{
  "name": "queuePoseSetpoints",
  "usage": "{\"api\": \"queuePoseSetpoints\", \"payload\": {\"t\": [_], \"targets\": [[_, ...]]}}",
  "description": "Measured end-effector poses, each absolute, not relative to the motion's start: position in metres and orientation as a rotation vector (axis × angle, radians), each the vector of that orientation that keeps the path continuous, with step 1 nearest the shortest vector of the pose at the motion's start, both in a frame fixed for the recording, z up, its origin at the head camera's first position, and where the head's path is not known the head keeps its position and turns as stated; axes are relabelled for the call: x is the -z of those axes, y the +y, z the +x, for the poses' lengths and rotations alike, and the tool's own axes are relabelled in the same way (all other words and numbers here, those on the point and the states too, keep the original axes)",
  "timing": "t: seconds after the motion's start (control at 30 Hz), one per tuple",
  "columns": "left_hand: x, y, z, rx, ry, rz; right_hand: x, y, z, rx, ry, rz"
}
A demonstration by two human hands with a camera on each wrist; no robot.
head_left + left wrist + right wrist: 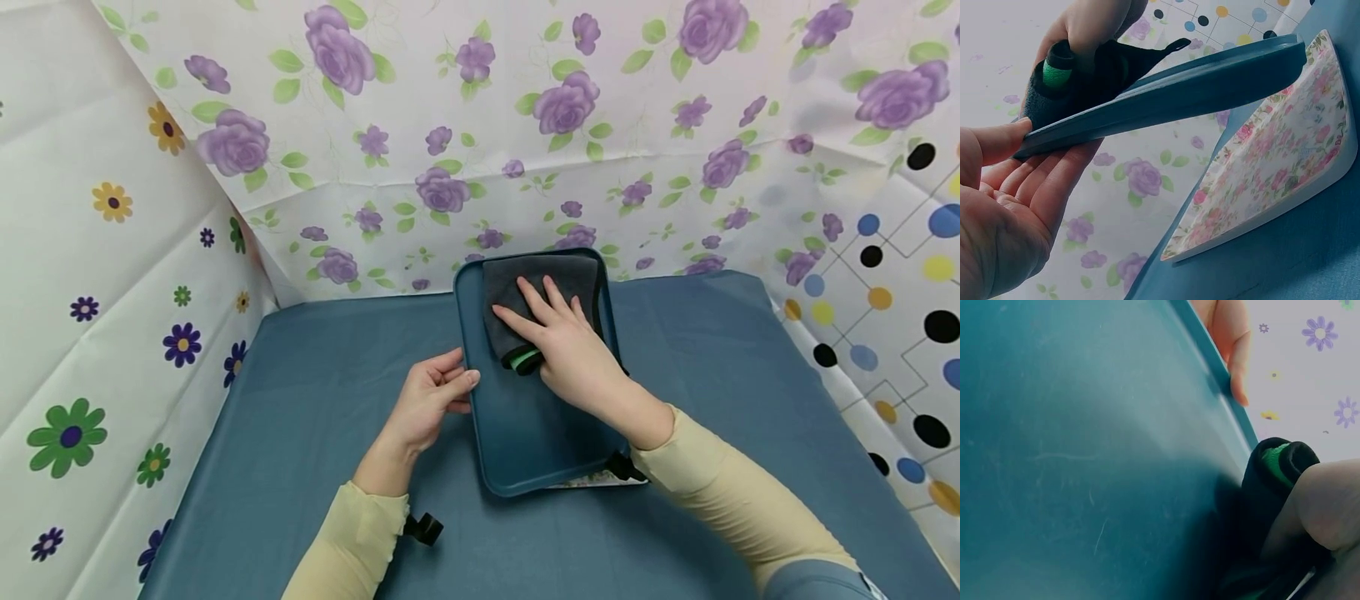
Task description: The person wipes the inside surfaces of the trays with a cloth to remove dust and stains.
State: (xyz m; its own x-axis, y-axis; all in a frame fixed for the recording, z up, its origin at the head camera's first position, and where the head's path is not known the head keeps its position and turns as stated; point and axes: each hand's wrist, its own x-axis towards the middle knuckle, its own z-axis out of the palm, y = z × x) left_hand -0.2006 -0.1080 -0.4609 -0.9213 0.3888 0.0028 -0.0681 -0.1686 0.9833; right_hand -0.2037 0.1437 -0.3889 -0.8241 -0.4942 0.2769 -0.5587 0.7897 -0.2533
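Note:
A blue tray [525,442] is held raised and tilted above the table. My left hand [426,398] grips its left edge, thumb on the rim and fingers beneath, as the left wrist view [1016,206] shows. A dark grey folded cloth [498,279] with a green inner side lies on the tray's far part. My right hand [577,358] presses flat on the cloth with fingers spread. In the right wrist view the cloth [1260,487] is beside the bare tray surface [1085,425], which has light scratches.
Beneath the tray, a white-rimmed flower-patterned tray [1272,162] rests on the blue-covered table [337,375]. Flower-printed sheets [450,108] hang behind and at the left, and a dotted sheet [900,333] at the right.

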Motion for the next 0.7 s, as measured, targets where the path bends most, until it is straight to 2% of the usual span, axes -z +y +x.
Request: {"api": "queuePoseSetpoints", "payload": {"t": [0.7], "targets": [[0.465,-0.108,-0.204,-2.229,1.688,0.460,0.391,0.126,-0.193,-0.409,-2.760,1.006]]}}
